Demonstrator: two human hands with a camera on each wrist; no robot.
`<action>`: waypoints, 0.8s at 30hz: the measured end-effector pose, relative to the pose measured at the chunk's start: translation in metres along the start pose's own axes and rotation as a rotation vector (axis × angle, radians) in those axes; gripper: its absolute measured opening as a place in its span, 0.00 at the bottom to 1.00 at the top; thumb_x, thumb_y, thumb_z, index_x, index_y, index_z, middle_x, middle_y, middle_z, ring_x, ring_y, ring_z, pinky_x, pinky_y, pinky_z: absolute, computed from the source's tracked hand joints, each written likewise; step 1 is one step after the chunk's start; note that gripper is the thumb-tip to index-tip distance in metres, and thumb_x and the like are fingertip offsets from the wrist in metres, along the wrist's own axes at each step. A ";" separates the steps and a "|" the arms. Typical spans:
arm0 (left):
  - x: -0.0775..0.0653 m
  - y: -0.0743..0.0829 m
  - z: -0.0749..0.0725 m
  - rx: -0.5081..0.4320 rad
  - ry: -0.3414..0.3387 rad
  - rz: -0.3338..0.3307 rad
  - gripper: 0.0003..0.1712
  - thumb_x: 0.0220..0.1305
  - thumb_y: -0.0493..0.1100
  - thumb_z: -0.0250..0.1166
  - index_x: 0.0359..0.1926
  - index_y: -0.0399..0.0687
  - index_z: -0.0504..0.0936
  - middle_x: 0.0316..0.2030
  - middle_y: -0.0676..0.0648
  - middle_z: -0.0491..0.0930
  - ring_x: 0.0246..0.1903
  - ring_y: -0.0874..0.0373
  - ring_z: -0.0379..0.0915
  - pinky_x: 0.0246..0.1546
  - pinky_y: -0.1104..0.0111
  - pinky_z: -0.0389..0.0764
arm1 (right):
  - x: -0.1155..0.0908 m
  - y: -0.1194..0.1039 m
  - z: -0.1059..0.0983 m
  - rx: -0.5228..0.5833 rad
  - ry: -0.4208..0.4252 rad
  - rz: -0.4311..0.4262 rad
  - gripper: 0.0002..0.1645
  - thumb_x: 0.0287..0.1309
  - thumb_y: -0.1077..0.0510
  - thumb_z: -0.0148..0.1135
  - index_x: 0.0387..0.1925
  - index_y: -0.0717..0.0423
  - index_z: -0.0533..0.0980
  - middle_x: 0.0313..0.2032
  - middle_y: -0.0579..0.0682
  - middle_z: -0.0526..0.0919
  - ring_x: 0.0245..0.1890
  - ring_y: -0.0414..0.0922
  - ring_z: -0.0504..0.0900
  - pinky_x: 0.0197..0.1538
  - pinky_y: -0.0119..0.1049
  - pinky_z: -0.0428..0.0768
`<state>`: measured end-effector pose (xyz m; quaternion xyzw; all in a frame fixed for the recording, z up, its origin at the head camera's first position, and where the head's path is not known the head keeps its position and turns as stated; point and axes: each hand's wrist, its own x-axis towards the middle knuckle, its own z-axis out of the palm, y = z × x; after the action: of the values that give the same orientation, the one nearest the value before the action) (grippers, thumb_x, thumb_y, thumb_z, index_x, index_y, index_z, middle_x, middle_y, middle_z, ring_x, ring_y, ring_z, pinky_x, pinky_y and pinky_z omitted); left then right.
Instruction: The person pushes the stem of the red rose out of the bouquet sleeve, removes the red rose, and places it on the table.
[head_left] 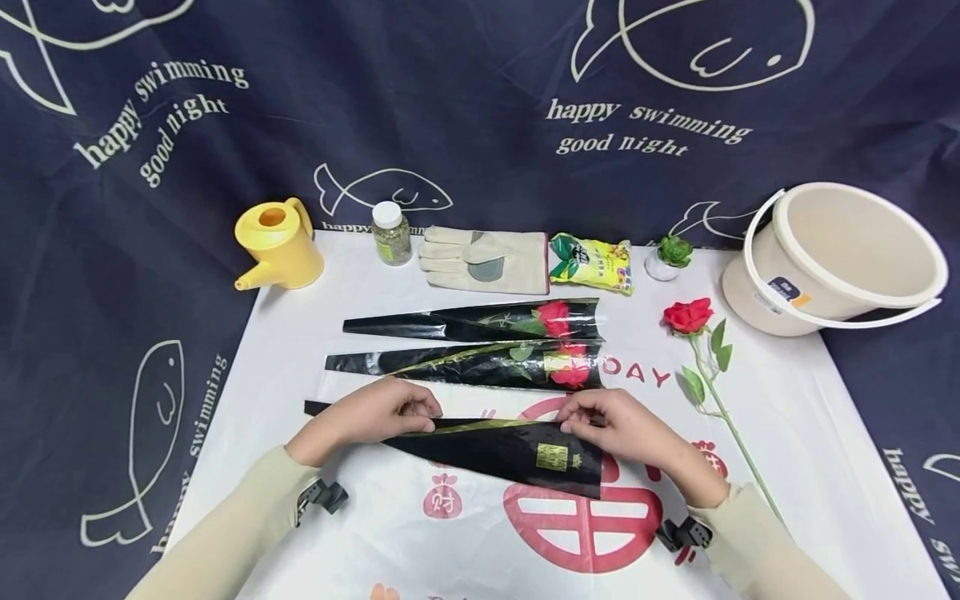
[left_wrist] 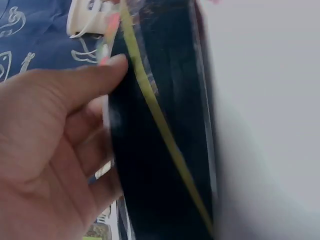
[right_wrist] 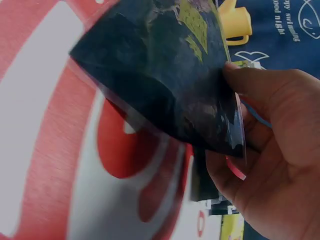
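Fingers (left_wrist: 92, 152) tight on black wrapper (head_left: 495, 447)

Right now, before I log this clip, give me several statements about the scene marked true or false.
1. The left hand and right hand hold the same black sleeve. True.
2. The loose rose stands in the bucket. False: the loose rose lies on the table.
3. The potted plant stands between the yellow packet and the bucket. True.
4. The jar's lid is off. False: the white lid is on the jar.
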<state>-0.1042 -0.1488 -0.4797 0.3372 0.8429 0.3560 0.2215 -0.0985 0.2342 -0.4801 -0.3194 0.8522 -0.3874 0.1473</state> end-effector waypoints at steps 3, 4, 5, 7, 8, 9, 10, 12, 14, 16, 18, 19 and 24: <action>-0.009 -0.001 0.010 0.235 0.113 -0.016 0.05 0.62 0.47 0.64 0.39 0.57 0.83 0.32 0.65 0.79 0.29 0.70 0.74 0.30 0.67 0.76 | 0.000 0.001 0.006 -0.040 0.035 0.020 0.04 0.57 0.57 0.65 0.36 0.47 0.81 0.27 0.36 0.77 0.25 0.35 0.74 0.27 0.30 0.74; -0.011 0.000 0.014 0.330 0.151 -0.014 0.04 0.62 0.48 0.64 0.37 0.60 0.83 0.31 0.65 0.79 0.28 0.70 0.74 0.29 0.66 0.75 | -0.001 0.001 0.008 -0.062 0.045 0.027 0.04 0.57 0.56 0.65 0.36 0.46 0.81 0.26 0.35 0.77 0.24 0.35 0.73 0.27 0.30 0.73; -0.013 0.000 0.017 0.431 0.189 -0.012 0.02 0.61 0.49 0.64 0.35 0.62 0.83 0.30 0.66 0.77 0.27 0.69 0.73 0.27 0.66 0.75 | -0.001 0.001 0.010 -0.085 0.056 0.031 0.04 0.57 0.56 0.65 0.36 0.45 0.81 0.26 0.34 0.76 0.24 0.34 0.72 0.27 0.30 0.73; -0.015 0.002 0.024 0.575 0.264 0.000 0.01 0.59 0.48 0.65 0.31 0.63 0.83 0.28 0.65 0.75 0.27 0.67 0.72 0.24 0.65 0.74 | -0.002 0.001 0.014 -0.142 0.078 0.039 0.04 0.56 0.55 0.66 0.35 0.43 0.81 0.26 0.32 0.75 0.25 0.33 0.71 0.28 0.30 0.72; -0.016 0.003 0.027 0.618 0.293 0.006 0.02 0.58 0.48 0.66 0.29 0.63 0.83 0.27 0.64 0.74 0.26 0.65 0.71 0.23 0.65 0.74 | -0.002 0.000 0.016 -0.173 0.089 0.039 0.04 0.56 0.54 0.66 0.35 0.42 0.80 0.26 0.31 0.75 0.25 0.33 0.71 0.29 0.30 0.72; -0.016 0.004 0.029 0.652 0.315 0.012 0.03 0.57 0.47 0.66 0.28 0.63 0.82 0.26 0.63 0.73 0.26 0.64 0.70 0.23 0.64 0.73 | -0.001 0.000 0.017 -0.207 0.098 0.037 0.05 0.56 0.53 0.66 0.35 0.41 0.80 0.27 0.30 0.74 0.26 0.33 0.71 0.31 0.31 0.72; -0.017 0.005 0.030 0.676 0.333 0.019 0.03 0.56 0.46 0.67 0.27 0.62 0.82 0.25 0.62 0.72 0.26 0.63 0.69 0.22 0.64 0.73 | -0.002 -0.001 0.019 -0.240 0.107 0.036 0.05 0.55 0.53 0.66 0.35 0.39 0.80 0.27 0.30 0.74 0.27 0.33 0.71 0.32 0.31 0.72; -0.017 0.006 0.032 0.699 0.352 0.026 0.04 0.54 0.46 0.69 0.26 0.60 0.82 0.25 0.60 0.70 0.26 0.62 0.67 0.21 0.64 0.72 | -0.002 -0.002 0.021 -0.296 0.124 0.030 0.05 0.54 0.52 0.67 0.35 0.38 0.80 0.28 0.29 0.74 0.29 0.32 0.72 0.34 0.33 0.73; -0.017 0.006 0.033 0.703 0.352 0.024 0.04 0.53 0.46 0.70 0.26 0.60 0.82 0.25 0.60 0.70 0.26 0.61 0.67 0.21 0.64 0.72 | -0.002 -0.003 0.022 -0.342 0.138 0.022 0.06 0.53 0.51 0.68 0.35 0.39 0.80 0.30 0.29 0.75 0.32 0.32 0.73 0.36 0.35 0.74; -0.016 0.005 0.033 0.692 0.350 0.017 0.03 0.54 0.48 0.69 0.29 0.59 0.83 0.27 0.59 0.71 0.28 0.61 0.67 0.22 0.63 0.73 | -0.002 -0.004 0.022 -0.388 0.154 0.013 0.07 0.53 0.50 0.68 0.36 0.41 0.81 0.33 0.32 0.77 0.34 0.33 0.73 0.38 0.37 0.74; -0.016 0.004 0.031 0.671 0.356 0.006 0.04 0.55 0.50 0.68 0.32 0.59 0.83 0.29 0.59 0.73 0.30 0.61 0.69 0.25 0.63 0.74 | -0.002 -0.005 0.020 -0.448 0.169 0.004 0.09 0.52 0.49 0.68 0.37 0.43 0.81 0.34 0.35 0.78 0.36 0.35 0.74 0.39 0.39 0.74; -0.015 0.003 0.030 0.657 0.360 -0.001 0.06 0.56 0.51 0.67 0.34 0.59 0.83 0.30 0.58 0.73 0.31 0.61 0.69 0.26 0.63 0.74 | -0.001 -0.006 0.019 -0.477 0.176 0.001 0.10 0.52 0.48 0.68 0.37 0.44 0.81 0.35 0.37 0.78 0.37 0.36 0.74 0.39 0.40 0.74; -0.004 0.003 0.017 0.575 0.405 -0.033 0.10 0.59 0.53 0.64 0.38 0.58 0.84 0.33 0.59 0.75 0.32 0.62 0.70 0.25 0.65 0.74 | 0.007 -0.015 0.010 -0.568 0.191 -0.019 0.10 0.53 0.49 0.67 0.37 0.45 0.82 0.35 0.41 0.80 0.36 0.41 0.77 0.38 0.42 0.75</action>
<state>-0.0901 -0.1423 -0.4880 0.2947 0.9408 0.1601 -0.0487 -0.0927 0.2164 -0.4754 -0.3181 0.9333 -0.1634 -0.0324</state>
